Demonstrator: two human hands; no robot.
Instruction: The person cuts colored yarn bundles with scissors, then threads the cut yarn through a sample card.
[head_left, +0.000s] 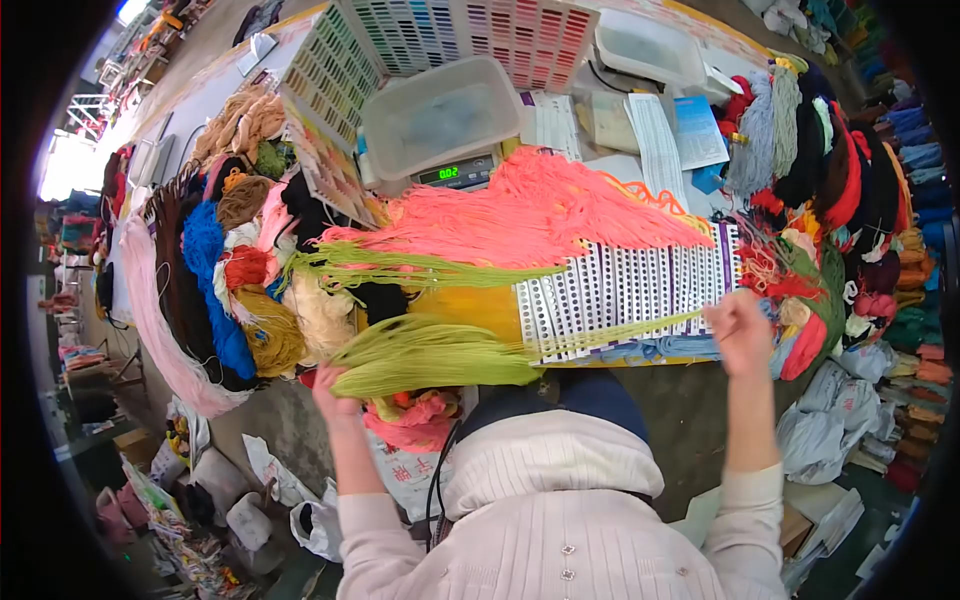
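Ribbed white sweater (560,520) fills the six o'clock edge, with both sleeves reaching up from it. Left hand (335,392), at about eight o'clock, is closed round the near end of a thick yellow-green yarn bundle (430,362). The bundle lies across the table's front edge, just left of centre. Right hand (740,330), toward three o'clock, is fisted on a few thin strands (620,332) drawn taut from that bundle. They run over the lower edge of a white perforated card (620,290).

By the look of it only a small share is separated, and nearly all the green sits in the bundle. Laid out at twelve o'clock from the bundle are a second green hank (400,265) and a broad salmon-pink fan of yarn (530,215) that overlaps the card's top. Beyond those stands a scale (455,173) bearing a clear tub (440,115), and heaped skeins (225,290) lie at nine o'clock.

Whether any card holes are threaded cannot be made out. The right fingers are blurred, and the fisheye rim cuts off both sides.
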